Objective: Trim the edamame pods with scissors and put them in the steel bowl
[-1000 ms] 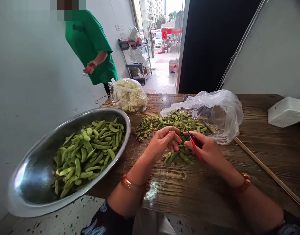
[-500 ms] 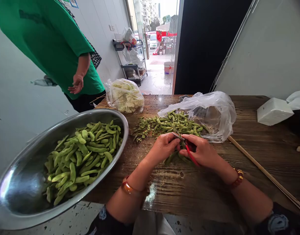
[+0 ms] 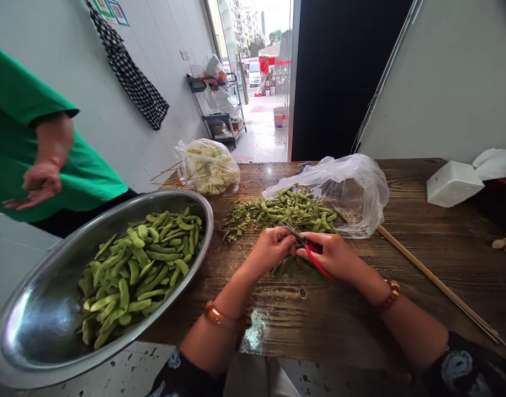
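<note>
My right hand (image 3: 329,255) is closed round the red handles of a pair of scissors (image 3: 315,260). Their metal blades point up and left, over the fingertips of my left hand (image 3: 273,248). That hand is pinched on an edamame pod, mostly hidden by the fingers. Just beyond both hands lies a heap of edamame pods (image 3: 292,209), with small trimmings (image 3: 238,218) at its left end. A few more pods (image 3: 284,267) lie in shadow under my hands. To the left, a big steel basin (image 3: 33,309) holds many green pods (image 3: 137,264).
A crumpled clear plastic bag (image 3: 366,193) lies behind the heap, and bagged cauliflower (image 3: 211,165) stands at the far left. Thin wooden sticks (image 3: 435,278) cross the right side near a white tissue box (image 3: 455,184). A person in green (image 3: 83,176) stands beyond the basin.
The person in green has moved left, uncovering a checked cloth on the wall. My view has shifted slightly. The scissors and my hands have moved only a little.
</note>
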`<action>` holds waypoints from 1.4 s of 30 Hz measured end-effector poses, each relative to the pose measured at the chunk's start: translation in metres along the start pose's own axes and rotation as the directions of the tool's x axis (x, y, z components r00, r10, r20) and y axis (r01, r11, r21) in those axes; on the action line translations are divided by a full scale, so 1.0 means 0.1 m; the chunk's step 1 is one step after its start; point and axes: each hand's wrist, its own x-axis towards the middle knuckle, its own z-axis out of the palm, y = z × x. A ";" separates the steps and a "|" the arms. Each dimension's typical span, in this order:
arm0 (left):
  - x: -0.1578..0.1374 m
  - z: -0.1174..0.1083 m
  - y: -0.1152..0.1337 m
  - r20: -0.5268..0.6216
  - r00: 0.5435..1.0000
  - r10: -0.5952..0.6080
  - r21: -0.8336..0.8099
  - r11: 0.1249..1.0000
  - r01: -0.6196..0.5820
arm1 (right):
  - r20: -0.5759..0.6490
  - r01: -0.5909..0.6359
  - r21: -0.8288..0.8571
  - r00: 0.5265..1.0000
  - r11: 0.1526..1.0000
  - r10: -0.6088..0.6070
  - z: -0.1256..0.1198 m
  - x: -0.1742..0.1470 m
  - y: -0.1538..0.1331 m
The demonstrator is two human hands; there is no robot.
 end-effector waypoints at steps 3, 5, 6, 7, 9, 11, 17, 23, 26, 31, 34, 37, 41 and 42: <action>0.00 0.00 0.00 0.001 0.999 -0.039 -0.021 0.999 0.039 | 0.037 -0.015 0.026 0.999 1.000 0.014 -0.01 0.01 0.00; 0.00 0.00 -0.01 -0.015 0.998 -0.059 -0.021 0.998 0.059 | 0.049 -0.029 0.047 0.998 0.998 0.026 -0.02 0.01 0.01; 0.01 -0.01 -0.02 -0.026 0.998 -0.060 -0.007 0.998 0.059 | 0.053 -0.035 0.051 0.998 0.998 0.032 -0.02 0.01 0.01; 0.01 -0.01 -0.03 -0.042 0.998 -0.046 0.021 0.999 0.047 | 0.056 -0.040 0.050 0.998 0.998 0.037 -0.02 0.02 0.02; 0.03 -0.02 -0.05 -0.088 0.996 0.030 0.114 0.993 -0.020 | 0.053 -0.043 0.035 0.998 0.998 0.041 -0.02 0.02 0.02; 0.04 -0.04 -0.07 -0.143 0.980 0.136 0.214 0.971 -0.104 | 0.054 -0.040 0.027 0.998 0.999 0.039 -0.03 0.02 0.01; 0.06 -0.07 -0.12 -0.308 0.934 0.184 0.216 0.969 -0.120 | 0.013 -0.070 0.045 0.998 0.997 0.069 -0.04 0.03 0.04; 0.05 -0.09 -0.09 -0.264 0.960 -0.089 -0.429 0.903 -0.034 | -0.121 -0.096 0.023 0.988 0.995 0.098 -0.03 0.04 0.08; 0.04 -0.09 -0.06 -0.247 0.959 -0.137 -0.612 0.790 -0.045 | -0.132 -0.068 0.042 0.989 0.997 0.073 0.00 0.03 0.07; 0.03 -0.09 -0.03 -0.254 0.953 -0.167 -0.706 0.706 -0.064 | -0.165 -0.046 0.049 0.985 0.998 0.053 0.02 0.03 0.09; 0.03 -0.07 -0.03 -0.245 0.953 -0.177 -0.721 0.691 -0.057 | -0.166 -0.050 0.040 0.985 0.998 0.056 0.03 0.03 0.10; 0.03 -0.06 -0.02 -0.238 0.953 -0.189 -0.731 0.681 -0.048 | -0.177 -0.043 0.032 0.983 0.999 0.048 0.03 0.02 0.10; 0.03 -0.05 -0.03 -0.255 0.945 -0.203 -0.743 0.667 -0.057 | -0.176 -0.016 0.017 0.984 1.000 0.019 0.05 0.02 0.09; 0.03 -0.05 -0.03 -0.256 0.946 -0.200 -0.742 0.668 -0.059 | -0.178 -0.011 0.012 0.984 1.000 0.013 0.05 0.02 0.08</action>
